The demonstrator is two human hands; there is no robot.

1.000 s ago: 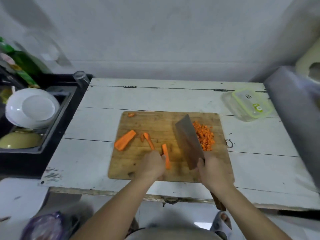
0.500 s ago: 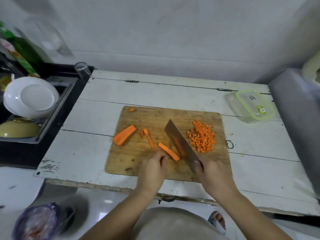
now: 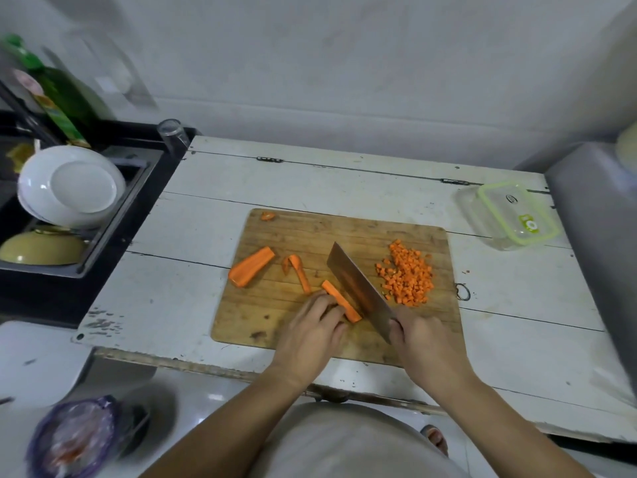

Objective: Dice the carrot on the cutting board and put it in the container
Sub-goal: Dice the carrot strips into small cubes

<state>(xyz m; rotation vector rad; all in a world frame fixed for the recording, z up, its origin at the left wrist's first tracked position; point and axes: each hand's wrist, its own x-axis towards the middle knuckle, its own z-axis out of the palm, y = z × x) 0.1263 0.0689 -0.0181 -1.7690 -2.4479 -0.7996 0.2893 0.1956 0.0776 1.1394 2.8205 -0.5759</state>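
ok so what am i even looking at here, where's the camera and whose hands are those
There is no machine here. The picture comes from one wide-angle camera worn on a person's head, looking down at their own two bare hands. The right hand grips a cleaver, its blade against a carrot strip that the left hand steadies with its fingertips. All this happens on a wooden cutting board on a white plank table. Also on the board: a pile of diced carrot, a thick carrot chunk and a thinner strip. A clear container with a green-rimmed lid waits at the table's far right. To the left, white bowls sit in a dark dish rack.
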